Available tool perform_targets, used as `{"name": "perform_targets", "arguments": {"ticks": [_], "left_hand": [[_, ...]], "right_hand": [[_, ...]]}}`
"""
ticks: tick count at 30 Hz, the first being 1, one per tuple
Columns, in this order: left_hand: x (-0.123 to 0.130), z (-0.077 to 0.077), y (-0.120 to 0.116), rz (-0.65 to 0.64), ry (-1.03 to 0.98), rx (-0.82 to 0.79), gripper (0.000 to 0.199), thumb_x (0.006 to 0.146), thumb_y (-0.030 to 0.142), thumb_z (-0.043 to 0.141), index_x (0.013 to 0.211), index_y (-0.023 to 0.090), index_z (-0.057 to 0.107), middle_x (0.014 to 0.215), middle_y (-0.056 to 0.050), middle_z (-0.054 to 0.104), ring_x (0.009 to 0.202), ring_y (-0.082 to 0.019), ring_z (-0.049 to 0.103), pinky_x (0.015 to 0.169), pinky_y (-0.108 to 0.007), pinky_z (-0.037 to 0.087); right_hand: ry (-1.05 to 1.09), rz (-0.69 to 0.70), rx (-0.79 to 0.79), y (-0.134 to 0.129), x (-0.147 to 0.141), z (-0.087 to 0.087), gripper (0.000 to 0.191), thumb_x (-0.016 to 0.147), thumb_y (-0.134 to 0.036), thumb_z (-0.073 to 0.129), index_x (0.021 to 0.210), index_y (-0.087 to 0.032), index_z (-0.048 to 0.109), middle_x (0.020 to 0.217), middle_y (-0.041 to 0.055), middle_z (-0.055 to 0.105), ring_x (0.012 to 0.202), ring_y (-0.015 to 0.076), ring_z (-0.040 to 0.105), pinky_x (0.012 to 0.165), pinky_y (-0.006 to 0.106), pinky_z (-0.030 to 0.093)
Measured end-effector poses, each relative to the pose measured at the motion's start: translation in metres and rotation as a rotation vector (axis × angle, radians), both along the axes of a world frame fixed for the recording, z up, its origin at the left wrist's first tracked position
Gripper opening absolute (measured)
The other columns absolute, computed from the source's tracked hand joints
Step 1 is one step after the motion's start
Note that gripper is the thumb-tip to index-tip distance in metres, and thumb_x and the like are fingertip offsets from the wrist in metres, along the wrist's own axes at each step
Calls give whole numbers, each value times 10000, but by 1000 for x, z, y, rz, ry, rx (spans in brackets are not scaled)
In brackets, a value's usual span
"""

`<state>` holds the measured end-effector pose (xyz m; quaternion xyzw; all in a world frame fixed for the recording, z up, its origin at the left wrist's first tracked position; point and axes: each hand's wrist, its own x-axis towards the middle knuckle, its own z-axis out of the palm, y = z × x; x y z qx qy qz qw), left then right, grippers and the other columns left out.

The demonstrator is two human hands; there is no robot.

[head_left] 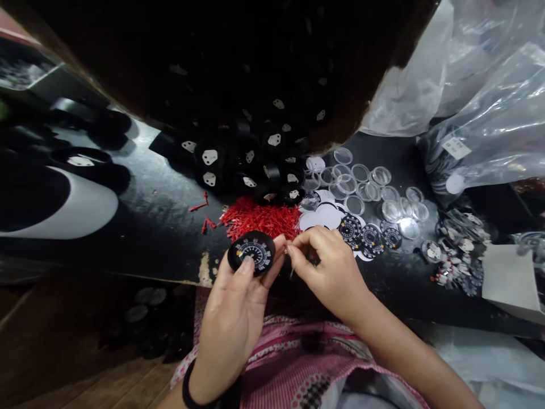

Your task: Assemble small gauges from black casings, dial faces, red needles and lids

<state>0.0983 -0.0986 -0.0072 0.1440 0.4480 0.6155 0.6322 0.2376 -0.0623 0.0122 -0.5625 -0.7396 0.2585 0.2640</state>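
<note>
My left hand [238, 301] grips a round black gauge [259, 250] with a white-marked dial face, its thumb pressed on the dial. Close beside it, my right hand [327, 261] has thumb and forefinger pinched together near the left fingertips. Whatever sits in that pinch is too small to make out. Just beyond both hands lies a heap of red pointers [264, 218]. Several loose dial faces [370, 238] and white discs [326, 216] are spread to the right of the red heap.
Clear round lenses [360, 173] lie behind the dial faces. Black gauge housings [242, 165] spill from a large dark container [238, 57] at the back. Plastic bags [489, 125] and small metal parts [460, 244] occupy the right; a white cylinder [93, 204] lies left.
</note>
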Motion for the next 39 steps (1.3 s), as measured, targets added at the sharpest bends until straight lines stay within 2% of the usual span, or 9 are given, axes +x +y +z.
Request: {"name": "perform_targets", "arguments": {"ticks": [4,8,12,20,26,32,35,37,39], "left_hand": [[2,3,5,10,81,-46,247,919,333,616,1154,259,641,1158,-58,742,1126,-217,674,1054,-388,482],[4,-11,7,-161,250,-66,325,880,336,659,1199,278,634,1189,-30,704,1112,-211,659,985,-334,518],[4,-20,2,-209,352,36,301,893,327,657,1193,317,638,1216,7,676,1135,-174,633,1021,-281,472],[-1,-6,5,-226,595,159,154,868,254,658,1021,251,642,929,30,717,881,-113,685,792,-168,526],[-2,0,3,-185,829,167,170,817,215,661,986,234,665,829,41,675,743,-111,663,732,-186,539],[-10,-6,3,-330,638,50,215,861,319,651,1065,256,676,1003,-6,733,908,-175,704,816,-246,556],[-14,-8,5,-394,506,-17,364,878,364,640,1236,298,636,1209,-23,707,1125,-223,659,964,-314,525],[-15,-6,4,-415,548,-37,429,867,348,653,1293,313,618,1310,-22,666,1251,-244,589,1053,-346,473],[-14,-4,1,-427,609,-63,424,868,348,649,1290,315,635,1342,-20,651,1298,-254,555,1094,-361,442]], "right_hand": [[163,58,42,-3,0,7,109,948,-199,587,845,-174,611,797,0,651,762,146,573,769,285,386],[66,133,38,-4,-1,10,130,972,-186,547,871,-158,624,839,31,645,799,165,565,765,300,373],[-1,105,0,-5,1,11,128,963,-180,558,846,-161,609,824,27,626,781,168,552,749,307,355],[61,79,-71,-10,4,16,154,953,-168,577,800,-179,565,777,-6,605,748,148,543,728,285,351],[34,63,-78,-16,0,14,206,943,-138,572,752,-189,515,712,-17,570,683,142,511,683,276,341],[51,62,-103,-13,3,19,250,891,-158,632,676,-193,509,651,-42,554,612,117,499,637,265,347],[-13,126,66,-9,6,19,32,899,-166,607,880,-163,632,825,17,653,773,161,579,728,298,379],[-100,180,188,-6,7,17,119,928,-169,554,1001,-139,644,915,56,677,857,195,589,777,331,380],[-198,208,254,-4,6,13,146,944,-173,505,937,-133,645,875,67,672,831,207,575,768,349,375]]}}
